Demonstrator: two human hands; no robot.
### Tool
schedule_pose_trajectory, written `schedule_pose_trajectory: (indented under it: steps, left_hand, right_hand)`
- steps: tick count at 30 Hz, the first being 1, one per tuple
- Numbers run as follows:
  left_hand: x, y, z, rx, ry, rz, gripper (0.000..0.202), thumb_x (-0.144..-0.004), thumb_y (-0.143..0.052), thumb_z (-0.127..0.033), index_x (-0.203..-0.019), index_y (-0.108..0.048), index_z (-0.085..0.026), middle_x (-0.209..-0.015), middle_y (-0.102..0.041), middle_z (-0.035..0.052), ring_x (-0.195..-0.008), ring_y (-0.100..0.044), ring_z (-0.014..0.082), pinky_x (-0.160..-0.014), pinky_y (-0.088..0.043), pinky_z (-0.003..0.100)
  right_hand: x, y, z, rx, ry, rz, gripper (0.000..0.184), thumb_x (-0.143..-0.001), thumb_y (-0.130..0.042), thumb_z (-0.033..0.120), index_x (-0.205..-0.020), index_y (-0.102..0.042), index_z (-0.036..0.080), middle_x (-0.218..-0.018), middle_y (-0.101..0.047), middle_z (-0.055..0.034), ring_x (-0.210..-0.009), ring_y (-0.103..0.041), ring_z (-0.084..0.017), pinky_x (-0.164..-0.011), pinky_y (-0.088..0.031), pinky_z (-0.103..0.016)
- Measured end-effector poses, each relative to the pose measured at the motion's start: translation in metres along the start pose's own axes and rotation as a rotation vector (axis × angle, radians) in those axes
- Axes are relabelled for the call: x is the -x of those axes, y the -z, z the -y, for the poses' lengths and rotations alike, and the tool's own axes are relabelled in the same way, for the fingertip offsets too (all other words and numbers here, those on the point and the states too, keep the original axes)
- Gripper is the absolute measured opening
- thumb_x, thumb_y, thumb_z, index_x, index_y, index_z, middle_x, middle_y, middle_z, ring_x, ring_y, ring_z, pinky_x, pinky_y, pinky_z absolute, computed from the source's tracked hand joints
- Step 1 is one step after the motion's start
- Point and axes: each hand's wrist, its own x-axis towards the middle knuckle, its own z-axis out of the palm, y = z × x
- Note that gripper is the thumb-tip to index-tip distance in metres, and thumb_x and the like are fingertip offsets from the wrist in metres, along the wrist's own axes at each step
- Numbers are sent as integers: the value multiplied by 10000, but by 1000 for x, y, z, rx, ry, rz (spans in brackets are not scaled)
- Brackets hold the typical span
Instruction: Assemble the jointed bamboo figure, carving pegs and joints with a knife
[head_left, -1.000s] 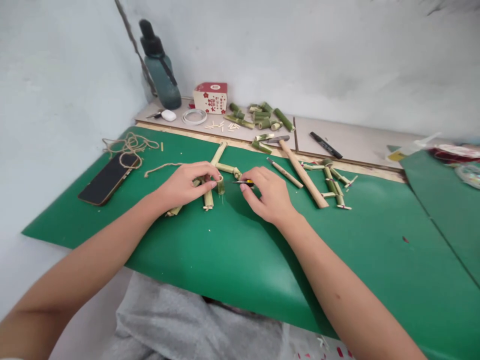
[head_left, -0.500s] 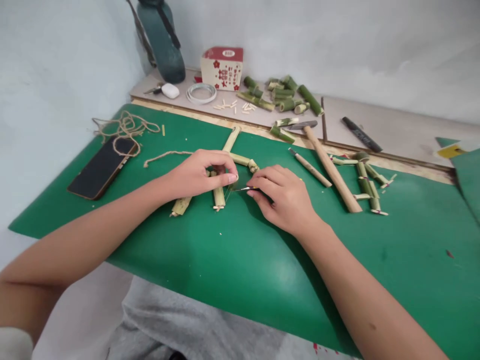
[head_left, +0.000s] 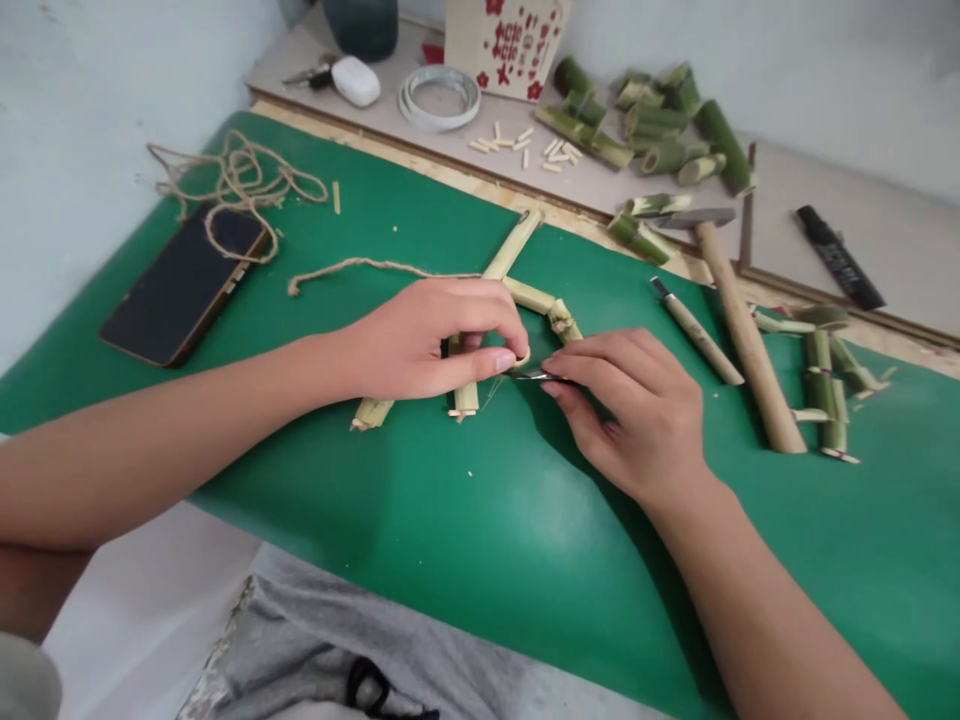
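Note:
My left hand (head_left: 427, 335) is closed in a pinch on a short bamboo ring at its thumb and fingertips, over a frame of joined bamboo sticks (head_left: 517, 250) lying on the green mat (head_left: 480, 540). My right hand (head_left: 637, 410) is closed on a small knife (head_left: 529, 375), its thin metal blade pointing left and touching the ring. A length of twine (head_left: 352, 268) runs from the bamboo frame toward the left.
A black phone (head_left: 180, 290) and a tangle of twine (head_left: 232, 175) lie at the left. A hammer (head_left: 739, 320), a small chisel (head_left: 694, 330) and another bamboo assembly (head_left: 825, 380) lie at the right. Cut bamboo pieces (head_left: 652, 130), small pegs, a tape roll (head_left: 439, 95) and a box sit behind.
The view has tilted down and moved closer to the work. Both hands stay on the bamboo ring and the knife, the blade now pressed against the ring.

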Motion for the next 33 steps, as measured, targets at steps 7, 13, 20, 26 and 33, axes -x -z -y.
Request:
schedule_pose_trajectory:
  steps: [7, 13, 20, 26, 33]
  left_hand:
    - [1, -1, 0, -15, -3, -15, 202, -981, -678, -450, -962, -753, -263, -972, -746, 40, -955, -737, 221, -813, -594, 347]
    - [1, -2, -2, -58, -11, -14, 222, -989, -672, -454, -911, -753, -262, -906, -713, 33, -852, -701, 199, -787, -572, 347]
    - [3, -3, -1, -74, -54, 3, 229, -1019, -635, -435, -929, -748, -258, -961, -750, 38, -904, -717, 202, -866, -567, 355]
    - [3, -3, -1, -100, -129, 22, 139, -1015, -648, -322, -967, -743, -233, -972, -750, 34, -853, -698, 166, -799, -530, 303]
    - [4, -3, -1, -125, -173, 12, 103, -999, -673, -286, -963, -736, -213, -954, -738, 34, -809, -672, 145, -798, -503, 291]
  right_hand:
    - [-1, 0, 1, 16, 15, -8, 141, -1002, -686, 235, -1119, -721, 306, -1034, -785, -62, -912, -704, -272, -776, -552, -454]
    - [-1, 1, 2, 6, 28, 17, 125, -1002, -684, 226, -1109, -706, 288, -1039, -787, -59, -918, -705, -262, -776, -540, -443]
    - [-1, 2, 3, -2, 65, 12, 116, -1004, -688, 228, -1107, -696, 282, -1019, -790, -57, -905, -710, -248, -754, -523, -427]
    - [-2, 3, 5, -8, 74, 16, 127, -996, -694, 213, -1111, -687, 266, -1018, -788, -60, -895, -712, -239, -762, -515, -409]
    - [-3, 4, 4, 5, 70, 45, 98, -982, -715, 194, -1076, -705, 219, -1009, -783, -72, -887, -695, -231, -768, -494, -386]
